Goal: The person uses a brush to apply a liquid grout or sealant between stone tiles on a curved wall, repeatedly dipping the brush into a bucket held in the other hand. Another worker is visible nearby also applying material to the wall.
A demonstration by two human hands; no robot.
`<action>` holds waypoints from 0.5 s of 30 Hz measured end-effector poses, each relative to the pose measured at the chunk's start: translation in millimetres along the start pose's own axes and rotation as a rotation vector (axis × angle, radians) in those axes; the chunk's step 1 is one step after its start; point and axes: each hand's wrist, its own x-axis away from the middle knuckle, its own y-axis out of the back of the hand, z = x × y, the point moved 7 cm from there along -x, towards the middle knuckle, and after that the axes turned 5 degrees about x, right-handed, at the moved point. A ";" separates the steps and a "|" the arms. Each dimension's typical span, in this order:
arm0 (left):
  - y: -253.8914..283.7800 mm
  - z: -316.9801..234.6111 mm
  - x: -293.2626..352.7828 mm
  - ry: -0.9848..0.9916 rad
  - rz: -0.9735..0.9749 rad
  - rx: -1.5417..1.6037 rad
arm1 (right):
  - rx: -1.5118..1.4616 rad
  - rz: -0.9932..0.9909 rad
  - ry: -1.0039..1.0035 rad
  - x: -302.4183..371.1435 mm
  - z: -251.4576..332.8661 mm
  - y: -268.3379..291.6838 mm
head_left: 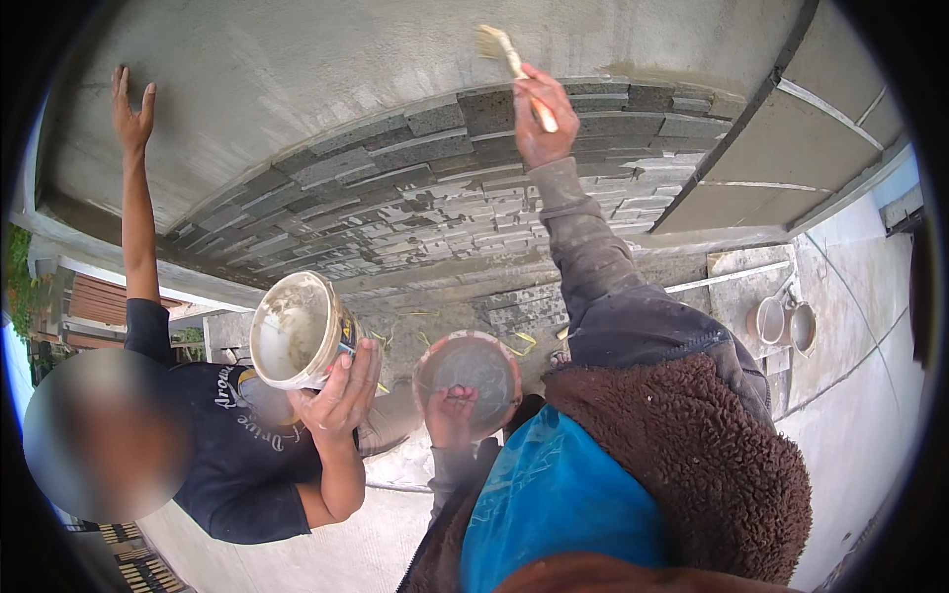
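My right hand [546, 117] is raised against the wall, its fingers wrapped around a paintbrush [511, 61]. The pale bristles point up and left at the smooth grey plaster. Low in front of me, my left hand [451, 413] is curled over the near left part of a round basin [494, 372] with a reddish rim and grey insides. What those fingers grip, if anything, is hidden. Below the brush runs a band of stacked grey stone strips [435, 163], with patches of lighter and darker tone.
On my left a co-worker in a dark shirt [232, 484] holds up a smeared white bucket [292, 341]; that person's other hand [133, 114] rests on the plaster. Two small round pans [787, 322] lie on the floor at right. Large grey panels [781, 148] stand at upper right.
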 end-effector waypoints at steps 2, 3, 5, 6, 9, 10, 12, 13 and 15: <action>-9.5 3.2 -4.1 0.006 0.042 -0.027 | 0.082 -0.231 -0.057 -20.1 -39.9 96.7; -12.8 6.5 -5.5 0.020 0.062 -0.057 | 0.072 -0.182 -0.108 -18.4 -38.9 114.3; -15.4 8.0 -3.2 0.024 0.052 -0.100 | 0.017 -0.082 -0.205 -16.8 -14.9 137.5; -20.0 10.8 -2.0 0.026 0.049 -0.121 | -0.047 0.134 -0.265 -7.9 13.9 126.7; -31.6 6.4 8.4 0.025 0.102 -0.211 | -0.034 0.870 -0.398 78.9 79.1 100.4; -35.9 7.5 10.9 0.037 0.117 -0.210 | -0.078 1.055 -0.436 117.6 93.3 97.5; -41.4 13.2 16.8 0.057 0.145 -0.199 | 0.041 1.526 -0.408 197.1 119.1 97.7; -47.8 18.6 23.5 0.062 0.148 -0.217 | 0.077 1.577 -0.293 217.7 132.8 105.6; -58.4 27.7 35.5 0.067 0.151 -0.260 | 0.133 1.638 -0.208 262.9 149.7 123.9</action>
